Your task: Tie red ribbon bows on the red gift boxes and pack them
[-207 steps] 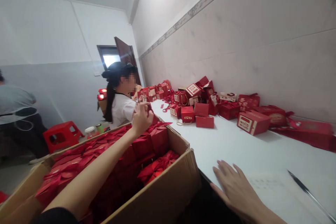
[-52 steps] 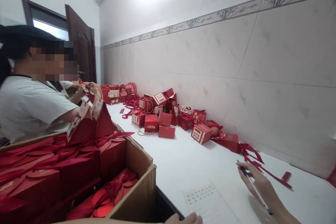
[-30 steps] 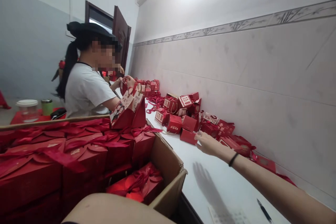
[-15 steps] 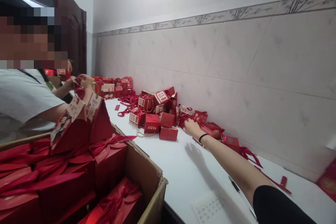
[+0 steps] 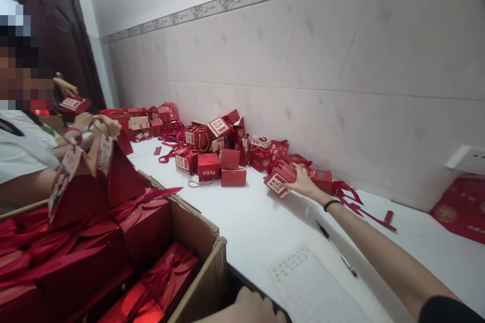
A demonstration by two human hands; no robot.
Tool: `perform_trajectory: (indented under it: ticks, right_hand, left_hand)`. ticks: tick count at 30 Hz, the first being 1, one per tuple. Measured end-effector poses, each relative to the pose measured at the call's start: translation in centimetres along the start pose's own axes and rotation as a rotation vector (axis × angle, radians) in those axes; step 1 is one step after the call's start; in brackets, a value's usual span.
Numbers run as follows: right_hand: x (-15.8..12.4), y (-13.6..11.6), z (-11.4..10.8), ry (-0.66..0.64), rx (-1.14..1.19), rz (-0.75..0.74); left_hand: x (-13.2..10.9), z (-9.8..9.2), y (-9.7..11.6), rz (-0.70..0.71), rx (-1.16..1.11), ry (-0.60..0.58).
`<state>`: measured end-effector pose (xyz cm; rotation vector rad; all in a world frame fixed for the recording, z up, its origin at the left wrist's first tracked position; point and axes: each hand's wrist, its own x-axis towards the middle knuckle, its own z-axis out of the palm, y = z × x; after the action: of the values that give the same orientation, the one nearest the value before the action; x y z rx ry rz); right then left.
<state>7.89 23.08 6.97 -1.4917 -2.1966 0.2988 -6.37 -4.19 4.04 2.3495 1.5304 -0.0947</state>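
Note:
My right hand (image 5: 301, 180) is closed around a small red gift box (image 5: 281, 177) with a white patterned panel, tilted just above or against the white table. Other red boxes (image 5: 322, 180) lie just behind it by the wall. At the bottom edge, my left hand (image 5: 253, 307) shows only its back and knuckles, between the cardboard carton and the table edge. Its fingers are cut off by the frame. The open cardboard carton (image 5: 215, 250) on the left holds several red boxes tied with ribbon (image 5: 166, 272). Two triangular red gift boxes (image 5: 123, 171) with handles stand over its far side.
A pen (image 5: 337, 250) and a printed sheet (image 5: 314, 287) lie on the white table (image 5: 212, 207). More red boxes (image 5: 208, 166) and loose ribbons (image 5: 350, 197) line the wall. A co-worker (image 5: 26, 156) is at the left. A red bag (image 5: 460, 209) lies at right below a socket (image 5: 470, 159).
My right hand has taken hold of a red gift box and brought it forward from the pile. My left hand has come into view at the bottom. The view has swung right.

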Motion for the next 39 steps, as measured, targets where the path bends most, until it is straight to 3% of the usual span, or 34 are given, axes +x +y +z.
perform_trajectory:
  ticks: [3, 5, 7, 9, 12, 16, 20, 24, 27, 32, 39]
  right_hand:
    - [-5.9, -0.1, -0.2, 0.051, 0.438, -0.217]
    - [-10.4, -0.2, -0.3, -0.013, 0.753, -0.329]
    - [-14.5, -0.5, -0.3, -0.049, 0.901, -0.382]
    - [-17.5, -0.7, -0.2, -0.038, 0.966, -0.392]
    - [-20.0, -1.0, 0.7, -0.021, 0.979, -0.372]
    - [-21.0, -1.2, 2.1, 0.021, 0.894, -0.378]
    - [-20.9, -0.9, 2.2, 0.006, 0.973, -0.407]
    - [-20.8, -0.6, 2.0, 0.078, 1.008, -0.252]
    - [-20.8, -0.8, 1.9, 0.147, 0.981, -0.231]
    - [-20.9, -0.8, 1.3, 0.249, 0.973, -0.345]
    - [-21.6, -0.5, -0.4, 0.118, 0.889, -0.685]
  left_hand:
    - [-0.4, -2.1, 0.6, -0.183, 0.088, -0.067]
    - [-1.0, -3.5, 0.8, -0.288, 0.153, -0.017]
    - [-1.5, -4.5, 0.7, -0.338, 0.157, 0.06]
    - [-1.6, -5.0, 0.4, -0.316, 0.072, 0.14]
    - [-1.1, -5.1, 0.2, -0.162, -0.208, 0.284]
    - [-0.3, -5.2, 0.1, 0.012, -0.562, 0.387]
    - [0.1, -5.7, -0.5, -0.018, -0.687, 0.389]
    - [0.8, -5.8, -1.6, -0.001, -0.754, 0.375]
    - [1.3, -5.6, -2.1, -0.121, -0.751, 0.456]
    - [1.5, -5.2, -2.2, -0.318, -0.626, 0.547]
    - [1.2, -5.4, -2.7, -0.219, -0.404, 0.646]
